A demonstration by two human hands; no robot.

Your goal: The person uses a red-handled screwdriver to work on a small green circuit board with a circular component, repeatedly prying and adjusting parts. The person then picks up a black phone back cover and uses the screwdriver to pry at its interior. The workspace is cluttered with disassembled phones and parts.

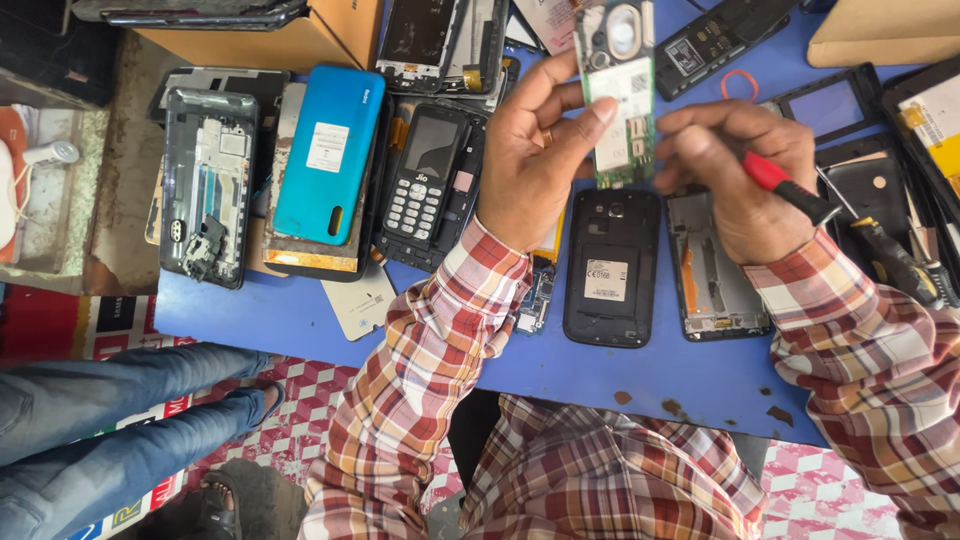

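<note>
My left hand holds a green phone circuit board upright above the blue table, thumb pressed on its face. My right hand grips a screwdriver with a red and black handle, its fingers touching the board's right edge. The screwdriver tip is hidden behind my fingers. Directly below the board lie a black phone back shell and an opened phone frame.
A bright blue back cover, a keypad phone and a stripped phone chassis lie at the left. Cardboard boxes and more phone parts crowd the far edge. Tools lie at the right. Another person's jeans-clad legs stand beside the table.
</note>
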